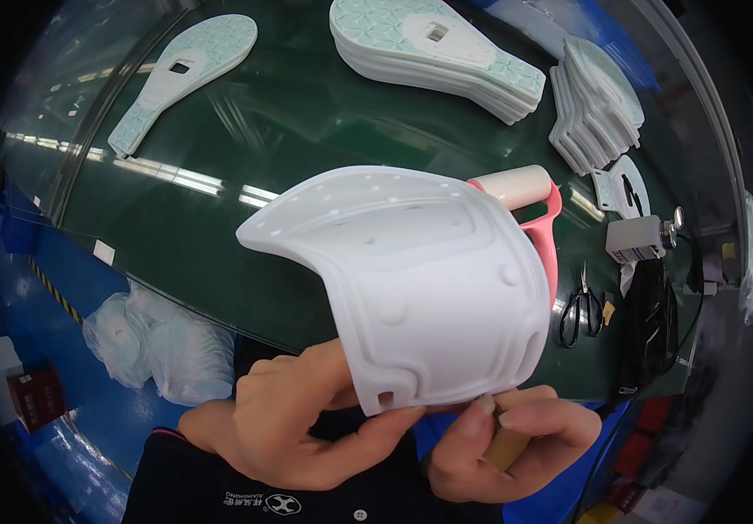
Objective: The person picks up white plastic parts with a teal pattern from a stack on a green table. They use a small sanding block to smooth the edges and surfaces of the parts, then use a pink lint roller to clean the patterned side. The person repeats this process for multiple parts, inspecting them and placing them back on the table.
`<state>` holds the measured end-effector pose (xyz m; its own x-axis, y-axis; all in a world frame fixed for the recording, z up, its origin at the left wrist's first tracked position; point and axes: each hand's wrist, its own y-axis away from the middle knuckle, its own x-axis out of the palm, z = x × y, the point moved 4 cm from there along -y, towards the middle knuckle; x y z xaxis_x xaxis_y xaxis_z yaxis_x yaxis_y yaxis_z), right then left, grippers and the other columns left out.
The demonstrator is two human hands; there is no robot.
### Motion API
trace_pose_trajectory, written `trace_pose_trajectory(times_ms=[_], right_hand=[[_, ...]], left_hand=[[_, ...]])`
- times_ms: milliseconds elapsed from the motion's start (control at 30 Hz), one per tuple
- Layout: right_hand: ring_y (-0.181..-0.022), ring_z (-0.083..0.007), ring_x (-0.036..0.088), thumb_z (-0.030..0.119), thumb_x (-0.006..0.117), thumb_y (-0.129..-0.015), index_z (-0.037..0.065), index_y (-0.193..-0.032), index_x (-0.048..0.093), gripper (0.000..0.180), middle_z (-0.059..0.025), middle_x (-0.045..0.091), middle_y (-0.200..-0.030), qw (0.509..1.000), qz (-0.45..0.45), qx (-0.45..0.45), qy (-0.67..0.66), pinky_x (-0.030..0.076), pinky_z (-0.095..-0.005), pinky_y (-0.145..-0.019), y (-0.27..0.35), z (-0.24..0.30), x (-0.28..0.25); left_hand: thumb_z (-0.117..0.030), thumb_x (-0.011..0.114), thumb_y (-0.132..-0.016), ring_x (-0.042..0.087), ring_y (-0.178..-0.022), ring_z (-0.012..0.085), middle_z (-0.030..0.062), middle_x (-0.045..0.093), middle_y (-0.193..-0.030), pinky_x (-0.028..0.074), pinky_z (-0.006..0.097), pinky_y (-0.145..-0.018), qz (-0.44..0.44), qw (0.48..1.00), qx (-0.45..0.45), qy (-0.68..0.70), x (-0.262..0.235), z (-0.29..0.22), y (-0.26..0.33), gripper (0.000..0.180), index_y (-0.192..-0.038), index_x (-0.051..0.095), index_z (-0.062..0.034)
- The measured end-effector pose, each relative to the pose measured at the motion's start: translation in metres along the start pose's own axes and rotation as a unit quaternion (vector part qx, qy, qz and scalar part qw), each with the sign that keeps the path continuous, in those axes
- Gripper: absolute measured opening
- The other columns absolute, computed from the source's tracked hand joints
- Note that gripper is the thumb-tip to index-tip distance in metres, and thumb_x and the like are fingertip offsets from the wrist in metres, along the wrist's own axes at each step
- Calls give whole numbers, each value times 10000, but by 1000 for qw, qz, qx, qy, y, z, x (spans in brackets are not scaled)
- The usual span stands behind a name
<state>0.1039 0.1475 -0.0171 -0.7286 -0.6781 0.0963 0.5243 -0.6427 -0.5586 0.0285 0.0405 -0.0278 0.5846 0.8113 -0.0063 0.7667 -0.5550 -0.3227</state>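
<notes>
Above left hand [293, 424], right hand [542, 447] | white shell [446, 288] | left pinches rim; right, tan piece [505, 448]

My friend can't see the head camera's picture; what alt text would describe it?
A person's left hand grips a curved white shell by its lower edge while the right hand, at that edge, holds a small tan piece. On the dark green table beyond are a pink-handled roller, black scissors and stacked patterned panels.

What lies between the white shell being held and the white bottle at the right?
In the head view, a pink handle, partly hidden by the white shell, then green tabletop before the bottle.
</notes>
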Motion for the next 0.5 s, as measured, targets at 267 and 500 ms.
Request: trace_pose_trajectory(times_ms=[267, 500], right_hand=[[-390, -76, 340, -163, 595, -584, -65, -819, 469, 284, -33, 405, -463, 994, 86, -43, -49, 313, -177, -408, -8, 1, 2], [-417, -92, 432, -163, 599, -576, -60, -820, 472, 293, -55, 440, -468, 994, 89, -14, -56, 389, -209, -456, -9, 3, -4]], left_hand=[[8, 641, -638, 614, -643, 144, 119, 608, -738, 464, 193, -517, 18, 999, -27, 10, 1, 0, 1, 430, -1013, 447, 90], [24, 633, -637, 617, -641, 150, 122, 607, -752, 462, 193, -519, 9, 999, -33, 2, 4, -1, -2, 402, -993, 455, 85]])
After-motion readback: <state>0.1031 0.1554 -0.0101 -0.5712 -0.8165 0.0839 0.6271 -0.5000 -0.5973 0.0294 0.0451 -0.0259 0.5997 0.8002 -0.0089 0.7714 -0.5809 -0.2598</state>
